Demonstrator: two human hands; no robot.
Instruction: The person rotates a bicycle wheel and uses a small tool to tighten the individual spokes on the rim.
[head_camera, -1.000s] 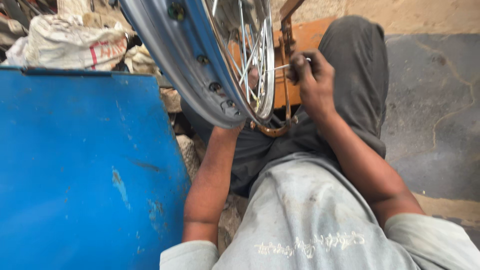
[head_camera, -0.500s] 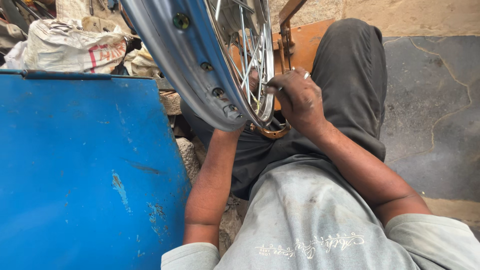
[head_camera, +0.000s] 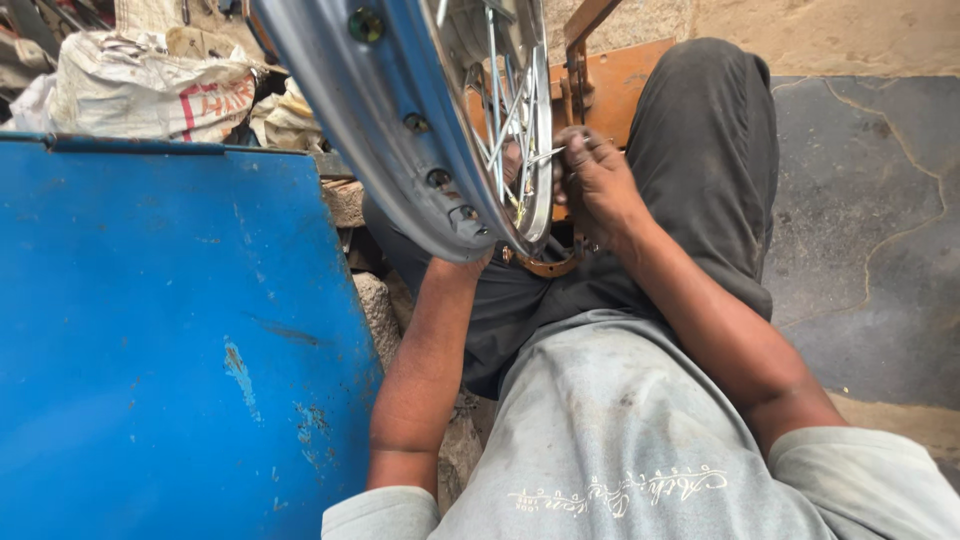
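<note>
A person sat low with a spoked wheel rim (head_camera: 400, 130) standing on edge just past the lap, filling the view from about eleven to one o'clock. The right hand (head_camera: 600, 185) was at the wheel's one o'clock side, fingers curled narrow around a thin spoke (head_camera: 545, 157) near where it met the rim, knuckles turned toward me. The left hand (head_camera: 512, 165) had gone under and behind the rim at twelve o'clock; only a bit of it showed through the spokes, and I could not tell whether it gripped anything. Its forearm ran straight down toward six o'clock.

Behind the wheel stood an orange metal stand (head_camera: 620, 85), its upright bar touching the wheel's far side, with a curved rusty bracket just under the rim. A big blue metal panel (head_camera: 170, 330) took up everything from seven to ten o'clock. Beyond it, at eleven, lay stuffed white sacks (head_camera: 140, 90). The dark trouser knee (head_camera: 715, 150) rose at one o'clock over a grey stone floor (head_camera: 870, 230).
</note>
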